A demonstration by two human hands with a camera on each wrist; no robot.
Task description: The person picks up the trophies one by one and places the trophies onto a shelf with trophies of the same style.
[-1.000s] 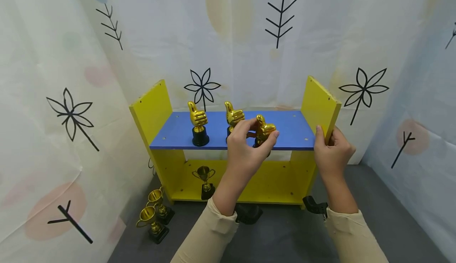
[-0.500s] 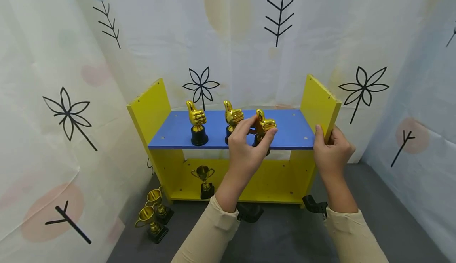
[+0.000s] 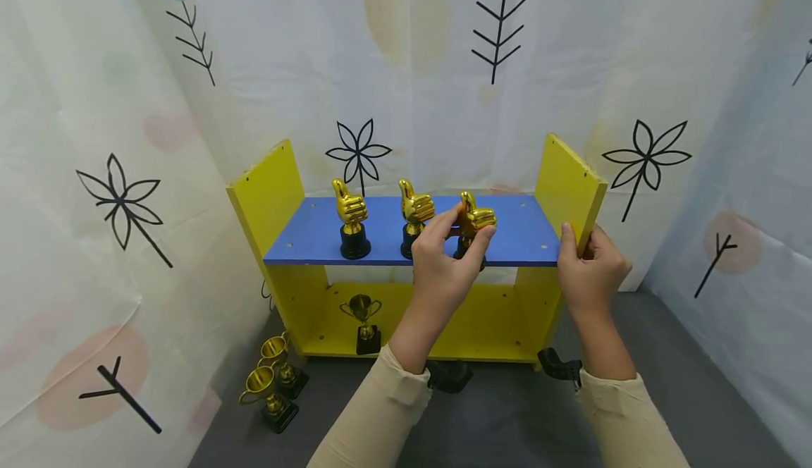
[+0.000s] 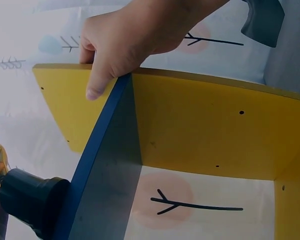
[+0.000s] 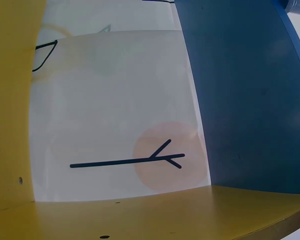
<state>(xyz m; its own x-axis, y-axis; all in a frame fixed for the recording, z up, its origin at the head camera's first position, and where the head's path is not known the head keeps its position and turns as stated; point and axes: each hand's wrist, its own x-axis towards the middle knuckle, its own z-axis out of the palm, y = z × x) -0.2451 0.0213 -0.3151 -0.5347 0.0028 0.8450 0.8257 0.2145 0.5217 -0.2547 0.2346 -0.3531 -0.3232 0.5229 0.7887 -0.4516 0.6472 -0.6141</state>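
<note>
My left hand (image 3: 440, 263) pinches a gold thumbs-up trophy (image 3: 480, 219) between thumb and fingers, at the front of the blue shelf board (image 3: 514, 235). Its black base (image 4: 32, 200) appears against the board's front edge in the left wrist view; whether it touches is unclear. Two similar trophies, one on the left (image 3: 352, 218) and one in the middle (image 3: 415, 204), stand upright on the board. With thumb in front and fingers behind, my right hand (image 3: 590, 271) grips the front edge of the yellow side panel (image 3: 567, 179). The right wrist view shows no hand.
A gold cup trophy (image 3: 364, 320) stands on the yellow lower shelf (image 3: 457, 320), left of its middle. Two more cups, a rear one (image 3: 288, 369) and a front one (image 3: 274, 401), stand on the grey floor. Another yellow panel (image 3: 269, 186) bounds the left side. Patterned cloth surrounds the unit.
My left hand has shifted slightly up and to the right with the trophy, which shows more fully above the fingers. My right hand keeps its grip on the panel.
</note>
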